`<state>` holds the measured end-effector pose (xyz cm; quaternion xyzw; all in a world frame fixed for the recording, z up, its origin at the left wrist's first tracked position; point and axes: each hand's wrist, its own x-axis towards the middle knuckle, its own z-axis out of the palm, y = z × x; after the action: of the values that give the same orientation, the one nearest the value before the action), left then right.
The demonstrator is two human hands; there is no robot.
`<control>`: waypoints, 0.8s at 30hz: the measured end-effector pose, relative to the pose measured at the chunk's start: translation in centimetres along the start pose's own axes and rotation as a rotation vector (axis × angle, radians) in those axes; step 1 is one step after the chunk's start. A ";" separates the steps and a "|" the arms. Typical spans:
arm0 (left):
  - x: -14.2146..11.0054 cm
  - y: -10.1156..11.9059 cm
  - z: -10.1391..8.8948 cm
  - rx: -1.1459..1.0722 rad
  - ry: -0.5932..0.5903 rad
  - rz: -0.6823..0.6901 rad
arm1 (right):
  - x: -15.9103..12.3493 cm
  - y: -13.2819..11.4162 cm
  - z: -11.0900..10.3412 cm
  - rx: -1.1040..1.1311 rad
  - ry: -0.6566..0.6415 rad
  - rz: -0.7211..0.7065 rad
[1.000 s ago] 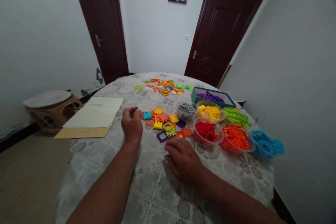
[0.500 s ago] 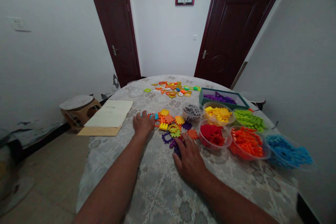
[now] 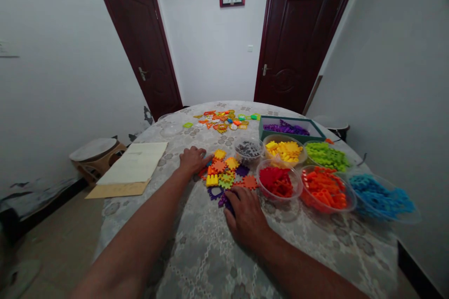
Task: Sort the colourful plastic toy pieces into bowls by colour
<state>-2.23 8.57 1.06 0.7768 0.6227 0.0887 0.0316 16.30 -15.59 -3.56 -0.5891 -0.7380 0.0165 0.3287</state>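
A flat patch of joined plastic tiles (image 3: pixel 226 171) in orange, yellow, green and purple lies mid-table on the lace cloth (image 3: pixel 206 252). My left hand (image 3: pixel 191 159) rests at its left edge, fingers stretched flat against the orange and blue tiles. My right hand (image 3: pixel 245 212) lies palm down at the near edge, its fingers spread over purple pieces. Neither hand lifts anything.
Right of the tiles stand clear bowls of red (image 3: pixel 278 181), orange (image 3: pixel 326 190), blue (image 3: pixel 382 197), yellow (image 3: pixel 284 149), green (image 3: pixel 326 155) and dark (image 3: pixel 248 148) pieces, and a teal box of purple ones (image 3: pixel 286 126). Loose pieces (image 3: pixel 224 119) lie far back. Papers (image 3: pixel 131 164) lie left, above a stool (image 3: pixel 94 152).
My left hand slid right onto the tiles' left edge and flattened. My right hand moved forward onto the purple pieces. The camera view shifted.
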 end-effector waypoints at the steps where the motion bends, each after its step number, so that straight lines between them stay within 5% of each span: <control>1: 0.0 0.2 0.0 0.012 -0.013 0.022 | 0.1 0.0 0.0 -0.002 -0.010 0.005; 6: -1.4 0.6 0.3 -0.013 -0.020 0.098 | 0.7 -0.1 -0.5 -0.009 -0.051 0.037; 13: -4.9 1.4 0.7 -0.320 0.007 0.092 | 1.2 0.3 -0.3 -0.001 -0.052 0.048; 24: -8.6 4.1 -0.2 -0.238 0.012 0.010 | 1.0 0.7 0.4 -0.028 -0.040 0.047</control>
<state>-0.11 -0.69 1.04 0.7700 0.6042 0.1670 0.1194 16.60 -14.35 -3.71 -0.6104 -0.7305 0.0258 0.3051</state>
